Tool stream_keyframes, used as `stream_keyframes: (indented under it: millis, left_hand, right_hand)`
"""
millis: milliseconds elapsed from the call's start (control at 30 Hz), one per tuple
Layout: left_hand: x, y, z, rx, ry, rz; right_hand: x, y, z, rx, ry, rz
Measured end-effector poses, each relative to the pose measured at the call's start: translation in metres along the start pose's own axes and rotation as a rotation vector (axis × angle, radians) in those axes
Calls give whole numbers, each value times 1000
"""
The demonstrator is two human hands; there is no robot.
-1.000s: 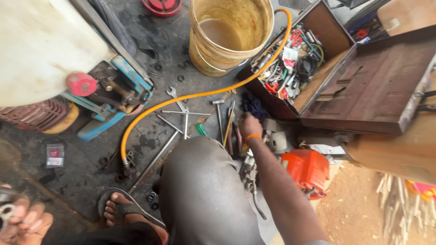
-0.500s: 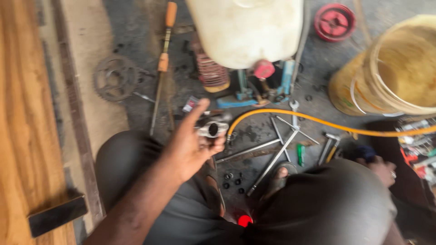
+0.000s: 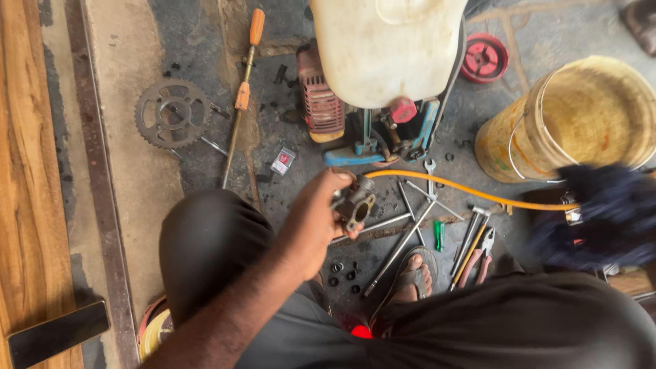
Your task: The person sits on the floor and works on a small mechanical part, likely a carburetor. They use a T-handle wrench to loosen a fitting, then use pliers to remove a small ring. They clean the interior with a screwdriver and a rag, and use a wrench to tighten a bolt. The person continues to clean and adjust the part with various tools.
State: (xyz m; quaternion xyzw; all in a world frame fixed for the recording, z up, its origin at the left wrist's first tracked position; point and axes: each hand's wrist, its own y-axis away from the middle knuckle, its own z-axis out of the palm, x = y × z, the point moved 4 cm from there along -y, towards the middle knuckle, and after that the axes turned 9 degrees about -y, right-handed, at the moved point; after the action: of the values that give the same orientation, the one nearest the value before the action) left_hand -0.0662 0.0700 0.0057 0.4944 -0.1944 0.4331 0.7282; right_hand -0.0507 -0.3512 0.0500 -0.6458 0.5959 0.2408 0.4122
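Observation:
My left hand (image 3: 311, 225) reaches out over my left knee and is shut on a small grey metal engine part (image 3: 355, 203) with a round opening, held above the floor. In front of it stands a machine with a white tank (image 3: 383, 55), a red engine (image 3: 321, 102) and a blue frame. At the right a dark blue cloth (image 3: 601, 219) hangs in mid-air, blurred by motion; my right hand is wrapped in it and hidden.
Several spanners (image 3: 403, 232), red-handled pliers (image 3: 478, 256) and an orange hose (image 3: 478, 193) lie on the oily floor by my sandalled foot (image 3: 413, 277). A yellow bucket (image 3: 581, 116) stands right. A sprocket (image 3: 171, 113), an orange-handled screwdriver (image 3: 242, 96) and a dark phone (image 3: 58, 331) lie left.
My view swung from the toolbox to the machine. My left hand came up with the metal part and has edged right. My right hand lifted the blue cloth off the floor.

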Motion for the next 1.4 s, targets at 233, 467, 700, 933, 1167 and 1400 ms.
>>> stream_keyframes:
  millis: [233, 467, 700, 933, 1167, 1400]
  left_hand:
    - [-11, 18, -3, -5, -243, -46]
    - [3, 35, -5, 186, -868, 523]
    - [11, 42, 12, 128, -872, 606]
    - [24, 55, 24, -50, -924, 937]
    - [-14, 18, 12, 135, -1077, 270]
    - [18, 28, 16, 86, -1045, 498]
  right_hand:
    - [-189, 42, 140, -716, 164, -564]
    - [-171, 66, 193, -742, 460, -554]
    - [-113, 87, 195, -780, -806, 540]
    - [-105, 105, 196, -818, -1051, 713]
    - [-145, 69, 178, -738, 213, -340]
    - [-142, 88, 201, -752, -383, 87]
